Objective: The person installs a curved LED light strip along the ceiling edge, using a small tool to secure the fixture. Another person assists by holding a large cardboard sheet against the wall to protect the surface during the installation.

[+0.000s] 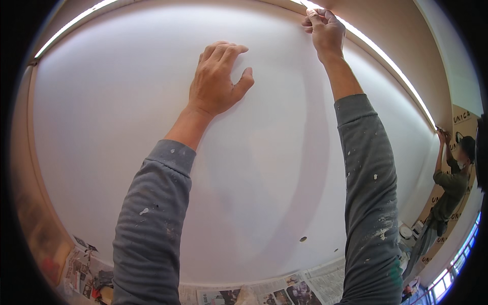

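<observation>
My left hand (216, 81) is raised in front of the smooth white wall panel (127, 127), its thumb stretched away from slightly bent fingers and nothing in its grasp. Whether its fingertips press on the panel I cannot tell. Higher up and to the right, my right hand (327, 34) reaches the panel's top edge by the glowing light strip (376, 50). Thumb and fingers pinch a small thin thing (304, 3) with a narrow tip, too small and bright to name. Both grey sleeves carry white paint spots.
Newspaper sheets (213, 295) line the panel's foot. A wooden frame edge (33, 152) bounds it at left. At far right a person (452, 183) in a cap and dark top reaches up to the same strip's end. Two small dark holes (303, 239) mark the lower panel.
</observation>
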A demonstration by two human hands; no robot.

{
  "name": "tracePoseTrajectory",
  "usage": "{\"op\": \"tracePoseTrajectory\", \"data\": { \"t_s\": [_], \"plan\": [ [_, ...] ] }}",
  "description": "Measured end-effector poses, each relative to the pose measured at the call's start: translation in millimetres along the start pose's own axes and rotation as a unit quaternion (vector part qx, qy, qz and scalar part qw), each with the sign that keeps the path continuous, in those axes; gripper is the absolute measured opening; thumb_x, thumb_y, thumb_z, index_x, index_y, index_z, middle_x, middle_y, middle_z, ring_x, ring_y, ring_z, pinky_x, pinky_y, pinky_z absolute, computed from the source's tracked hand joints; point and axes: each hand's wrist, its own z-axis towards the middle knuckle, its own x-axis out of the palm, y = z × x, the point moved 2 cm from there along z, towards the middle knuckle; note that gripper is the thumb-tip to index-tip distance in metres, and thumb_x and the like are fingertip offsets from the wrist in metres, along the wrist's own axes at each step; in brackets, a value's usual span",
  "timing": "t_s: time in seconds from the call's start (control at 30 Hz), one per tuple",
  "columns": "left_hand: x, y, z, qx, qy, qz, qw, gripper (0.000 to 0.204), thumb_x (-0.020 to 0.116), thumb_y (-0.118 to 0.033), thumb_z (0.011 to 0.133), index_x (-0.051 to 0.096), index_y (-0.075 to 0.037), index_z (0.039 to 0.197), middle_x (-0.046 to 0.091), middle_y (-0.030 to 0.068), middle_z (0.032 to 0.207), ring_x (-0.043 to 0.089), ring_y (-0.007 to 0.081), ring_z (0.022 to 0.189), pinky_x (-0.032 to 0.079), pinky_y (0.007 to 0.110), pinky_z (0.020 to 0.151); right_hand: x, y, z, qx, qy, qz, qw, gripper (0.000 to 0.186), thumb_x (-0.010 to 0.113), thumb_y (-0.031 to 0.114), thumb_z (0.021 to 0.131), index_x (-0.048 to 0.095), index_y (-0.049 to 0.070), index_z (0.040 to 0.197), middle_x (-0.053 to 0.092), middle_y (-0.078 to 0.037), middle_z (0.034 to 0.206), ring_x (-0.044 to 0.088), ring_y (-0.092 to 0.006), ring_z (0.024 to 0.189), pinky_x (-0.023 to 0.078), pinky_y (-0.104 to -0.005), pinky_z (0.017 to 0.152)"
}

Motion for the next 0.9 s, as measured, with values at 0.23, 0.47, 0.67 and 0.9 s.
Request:
{"op": "tracePoseTrajectory", "data": {
  "t_s": [0.23,0.47,0.67,0.9],
  "plan": [
    [-0.4,-2.4,1.7,0.001,-0.008,-0.007,1.000,0.033,0.066,-0.019,0.087,0.066,-0.008,0.118,0.069,0.0114,0.117,0.059,0.0333,0.122,0.048,0.045,0.107,3.3,-4.3,1.8,0.018,0.006,0.119,0.993,0.020,0.067,0.018,0.102,0.070,-0.001,0.101,0.074,-0.008,0.084,0.070,-0.0127,0.073,0.059,-0.0266,0.069],
    [-2.6,-0.6,0.6,0.010,-0.009,0.005,1.000,0.033,0.067,-0.018,0.087,0.066,-0.008,0.118,0.069,0.0112,0.115,0.059,0.0334,0.122,0.048,0.045,0.106,12.3,-0.3,-7.2,0.082,-0.011,0.210,0.974,0.017,0.067,0.017,0.102,0.070,0.001,0.106,0.073,-0.007,0.091,0.071,-0.0138,0.082,0.059,-0.0264,0.073],
    [-4.0,-1.9,1.6,0.006,-0.002,0.005,1.000,0.033,0.067,-0.017,0.087,0.066,-0.008,0.119,0.070,0.0112,0.115,0.059,0.0331,0.122,0.048,0.045,0.106,16.4,-9.2,-2.5,0.073,-0.007,0.233,0.970,0.017,0.067,0.017,0.101,0.070,0.000,0.105,0.073,-0.006,0.089,0.070,-0.0120,0.081,0.059,-0.0252,0.074],
    [-3.2,-0.4,1.1,0.003,0.003,0.010,1.000,0.033,0.067,-0.018,0.087,0.066,-0.008,0.119,0.070,0.0111,0.114,0.059,0.0327,0.123,0.048,0.044,0.106,20.1,-16.0,-5.8,0.074,-0.005,0.268,0.960,0.016,0.063,0.019,0.099,0.071,0.006,0.093,0.069,-0.006,0.091,0.064,-0.0157,0.082,0.055,-0.0304,0.076]
  ]
}}
